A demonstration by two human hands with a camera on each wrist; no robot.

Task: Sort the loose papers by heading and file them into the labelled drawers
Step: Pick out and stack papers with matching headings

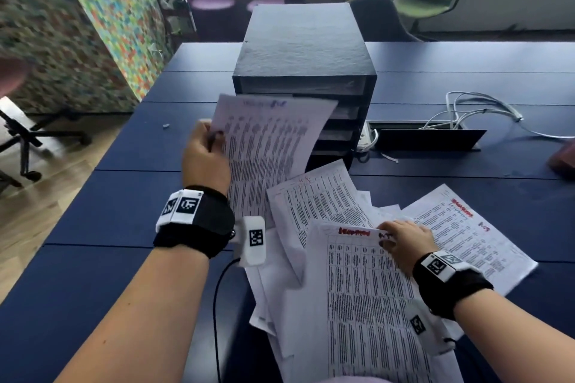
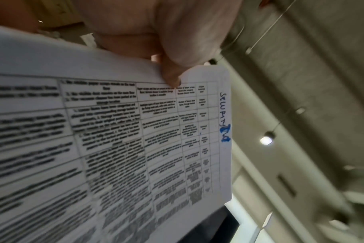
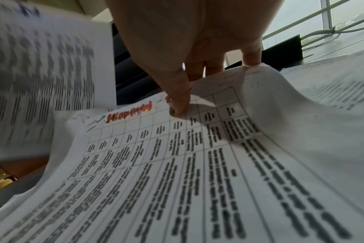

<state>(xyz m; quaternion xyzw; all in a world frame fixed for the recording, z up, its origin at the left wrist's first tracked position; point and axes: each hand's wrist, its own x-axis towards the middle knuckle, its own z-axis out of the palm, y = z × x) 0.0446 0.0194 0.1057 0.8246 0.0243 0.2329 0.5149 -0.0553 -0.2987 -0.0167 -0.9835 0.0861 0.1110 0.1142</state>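
Note:
My left hand (image 1: 207,149) holds a printed sheet with a blue heading (image 1: 267,146) up off the table, pinched at its left edge in front of the black drawer unit (image 1: 303,53). In the left wrist view the thumb (image 2: 170,77) presses on that blue-headed sheet (image 2: 114,139). My right hand (image 1: 404,241) grips the top edge of a sheet with a red heading (image 1: 364,289) on the loose pile; its thumb (image 3: 180,105) lies on top of this red-headed sheet (image 3: 197,172) and the fingers curl behind the lifted edge.
More loose sheets (image 1: 314,199) lie fanned over the dark blue table (image 1: 124,196), another red-headed one (image 1: 466,227) to the right. White cables (image 1: 476,109) and an open cable hatch (image 1: 429,137) sit right of the drawers. Chairs stand behind the table.

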